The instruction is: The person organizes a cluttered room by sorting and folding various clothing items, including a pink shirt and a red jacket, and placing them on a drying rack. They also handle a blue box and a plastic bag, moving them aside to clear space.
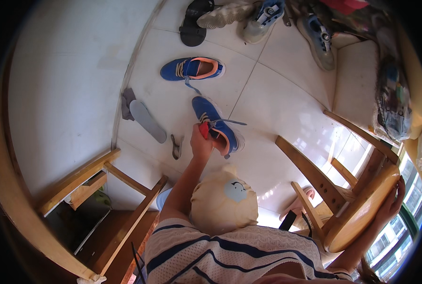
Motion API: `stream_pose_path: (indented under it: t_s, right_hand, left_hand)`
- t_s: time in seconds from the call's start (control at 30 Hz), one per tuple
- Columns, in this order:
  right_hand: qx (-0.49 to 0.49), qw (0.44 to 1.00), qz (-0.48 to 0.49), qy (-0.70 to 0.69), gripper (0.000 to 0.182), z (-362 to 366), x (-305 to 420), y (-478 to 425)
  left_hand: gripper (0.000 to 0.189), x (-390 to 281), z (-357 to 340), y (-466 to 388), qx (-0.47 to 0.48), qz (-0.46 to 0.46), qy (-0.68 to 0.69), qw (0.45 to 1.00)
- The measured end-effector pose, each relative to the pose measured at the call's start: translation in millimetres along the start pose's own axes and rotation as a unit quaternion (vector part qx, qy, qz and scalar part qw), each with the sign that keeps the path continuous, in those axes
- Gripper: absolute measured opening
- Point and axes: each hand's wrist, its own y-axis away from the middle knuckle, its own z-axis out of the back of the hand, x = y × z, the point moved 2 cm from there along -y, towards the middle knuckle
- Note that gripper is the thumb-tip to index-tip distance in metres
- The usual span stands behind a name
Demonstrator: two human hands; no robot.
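Note:
My left hand (201,142) is closed around a small red item (204,130), mostly hidden by the fingers. It lies against the tongue and opening of a blue sneaker (209,109) with a coral lining. From beside the hand, a loose grey-blue lace (232,122) trails to the right. A matching blue sneaker (193,68) sits on the tiles farther off, its own lace hanging loose. At the far right, my right hand (392,202) grips the edge of a tilted wooden stool (361,209), whose legs point up and left in view.
Left of the sneakers lie a grey insole (147,121), a dark grey cloth (127,103) and a metal clamp-like tool (176,147). Black sandal (193,33) and other sneakers (262,23) stand beyond. A wooden frame (132,181) stands at lower left, beige printed cloth (214,202) before me.

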Motion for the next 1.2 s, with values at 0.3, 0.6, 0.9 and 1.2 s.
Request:
stream_pose_path:
  t_s: [0.3, 0.6, 0.9, 1.2]
  right_hand:
    - [-0.007, 0.999, -0.024, -0.023, 0.030, 1.4, -3.1, -0.6]
    - [0.002, 0.999, -0.011, -0.039, 0.027, -0.5, 0.0, 0.8]
    - [0.020, 0.999, -0.007, -0.027, 0.023, 2.6, 0.6, -0.6]
    - [0.026, 0.999, 0.004, -0.021, 0.022, 0.4, -6.0, -3.7]
  left_hand:
    - [0.070, -32.7, -4.3, -109.7, -0.061, 0.035, -0.040, 0.997]
    - [0.037, -82.2, 16.7, -171.5, 0.070, -0.020, -0.310, 0.948]
    - [0.032, -94.3, 74.0, -216.1, -0.057, -0.128, -0.319, 0.937]
    - [0.033, -181.4, 122.6, -249.3, -0.084, -0.168, -0.308, 0.932]
